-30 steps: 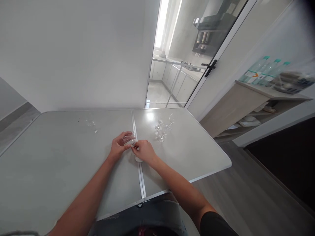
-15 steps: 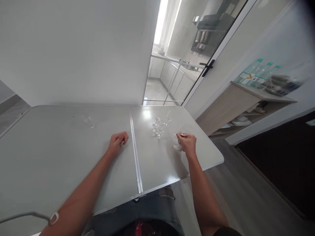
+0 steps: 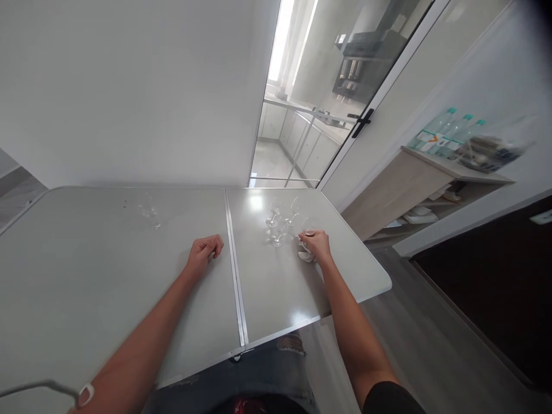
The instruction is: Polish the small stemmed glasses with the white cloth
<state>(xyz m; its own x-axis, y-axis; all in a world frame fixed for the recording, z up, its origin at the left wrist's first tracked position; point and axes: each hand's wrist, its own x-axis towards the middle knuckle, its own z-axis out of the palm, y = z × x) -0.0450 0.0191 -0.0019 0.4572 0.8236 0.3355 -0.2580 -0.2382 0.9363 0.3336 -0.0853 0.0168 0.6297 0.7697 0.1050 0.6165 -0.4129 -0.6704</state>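
Note:
My right hand is closed around a small clear stemmed glass and a white cloth, low over the right half of the grey folding table. Right beside it to the left stand three more clear stemmed glasses. My left hand rests on the table just left of the centre seam, fingers curled under, with nothing in it. Two more small glasses stand far off on the left half.
A metal seam splits the table down the middle. A glass door with a black handle stands behind the table. At the right, a wooden shelf unit carries water bottles. Wooden floor lies to the right.
A second ago both hands held the glass at the centre seam. My right hand carried it with the cloth to the right, then in beside the group of glasses. My left hand let go.

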